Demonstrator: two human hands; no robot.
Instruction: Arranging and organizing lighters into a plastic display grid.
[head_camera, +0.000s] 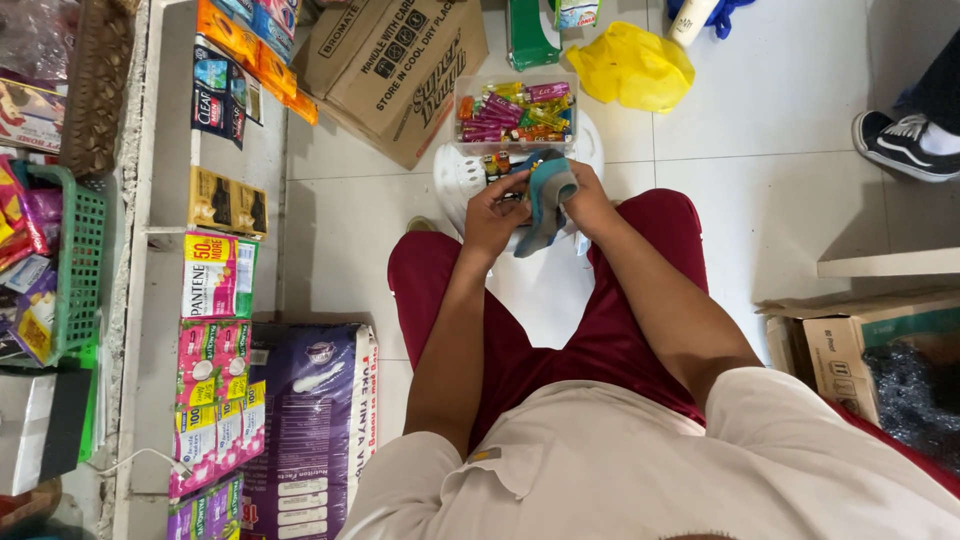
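The left hand (493, 215) and right hand (588, 200) meet over a white stool (460, 180). The right hand's fingers curl around a blue-grey cloth (547, 200); the left pinches what may be a small item at its edge. Just beyond sits a clear box (515, 112) of coloured lighters, beside a carton (400, 70) on the floor

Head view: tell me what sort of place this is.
Probably a small retail shop. Strips of sachets hang along a shelf edge, cardboard cartons sit on the tiled floor, and a clear box of coloured lighters lies before the hands.
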